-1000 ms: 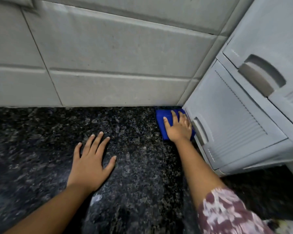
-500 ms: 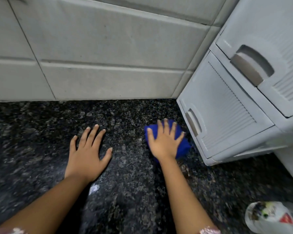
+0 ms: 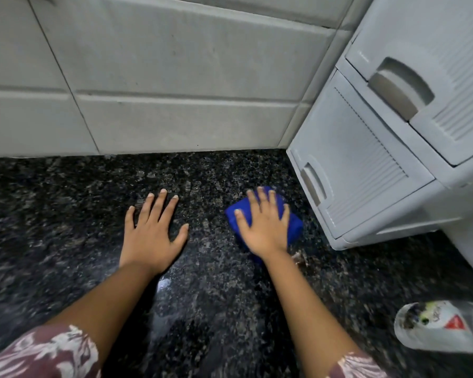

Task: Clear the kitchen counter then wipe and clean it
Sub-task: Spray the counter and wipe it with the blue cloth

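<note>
A left hand (image 3: 150,236) lies flat, palm down, on the black, grey-speckled polished stone kitchen counter (image 3: 66,214). Its fingers (image 3: 159,203) are straight and slightly spread, with the thumb angled out to the right, and it holds nothing.

To its right and a little apart, the right hand (image 3: 265,230) presses down flat on a folded bright blue cleaning cloth (image 3: 295,227). This hand's fingers (image 3: 261,200) are also straight and fanned a little over the top of the cloth rather than curled round it. The thumb lies on the cloth's left part. The cloth sits on the counter about midway between the near edge of the view and the far wall. Blue shows past the fingertips, on the left by the thumb and on the right beyond the little finger.

Just right of the cloth, but not touching it, stands a pale grey-white ribbed plastic drawer unit (image 3: 366,173). It has two drawers in view — a lower one with a recessed handle (image 3: 313,184) facing the cloth, and an upper one (image 3: 396,91) further right. The far wall is covered in large off-white rectangular tiles (image 3: 175,77), which meet the counter along a straight line.

A small brownish scrap (image 3: 299,257) lies on the counter beside the right wrist. A crumpled clear plastic packet with green and red print (image 3: 440,328) lies at the near right. Both forearms are bare, and short maroon sleeves with a white floral pattern (image 3: 44,353) show at the near edge.
</note>
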